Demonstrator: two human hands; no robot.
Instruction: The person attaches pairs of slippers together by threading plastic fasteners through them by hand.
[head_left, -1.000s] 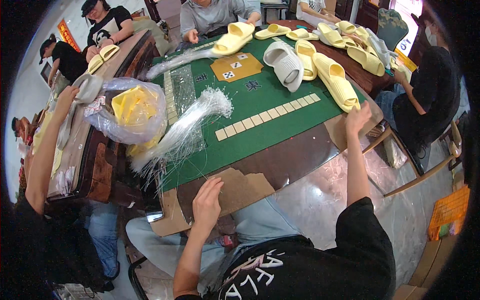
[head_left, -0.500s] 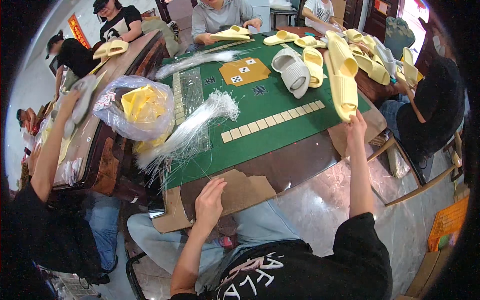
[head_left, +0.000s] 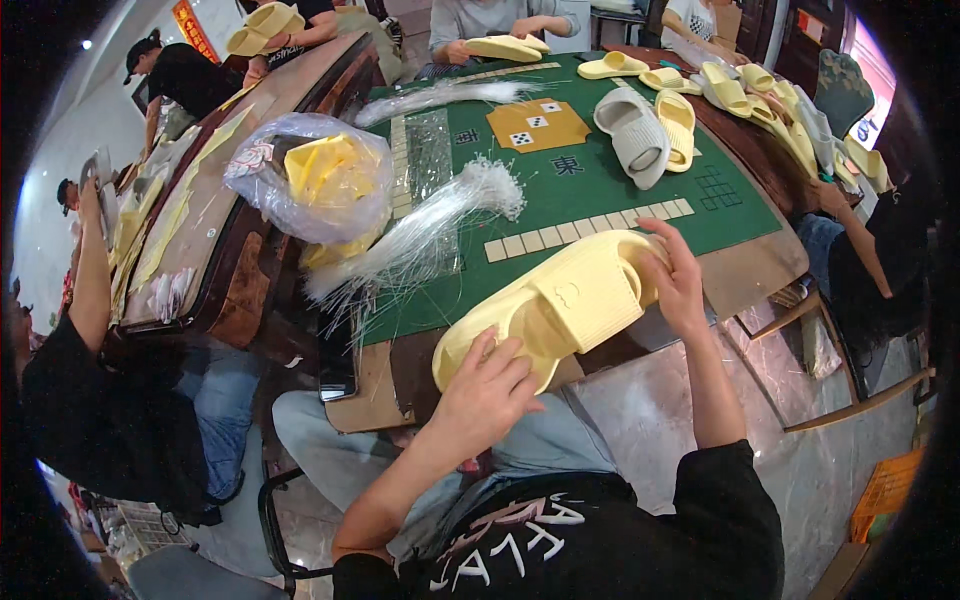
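Observation:
A pale yellow slipper [head_left: 592, 300] with a ribbed strap is held at a slant over the near edge of the green-topped table [head_left: 570, 205]. My right hand [head_left: 680, 283] is closed around its toe end. At the heel end, my left hand [head_left: 483, 400] grips the slipper, its fingers over the footbed. Whether a second slipper lies under it, I cannot tell. Beyond it on the table are a grey slipper [head_left: 632, 135] and another yellow slipper [head_left: 677, 128] side by side. Left of my hands lies a bundle of thin clear plastic strands [head_left: 425, 235].
A clear plastic bag of yellow pieces [head_left: 335, 180] stands at the left. A second strand bundle [head_left: 450, 97] lies farther back. More slippers [head_left: 745, 90] are piled at the far right. Co-workers sit around; one far across holds a yellow slipper [head_left: 507, 47]. A wooden chair [head_left: 860, 405] stands at the right.
My right hand has brought the yellow slipper from the right down and in front of me. My left hand has moved from the table edge onto its heel end. The view has shifted.

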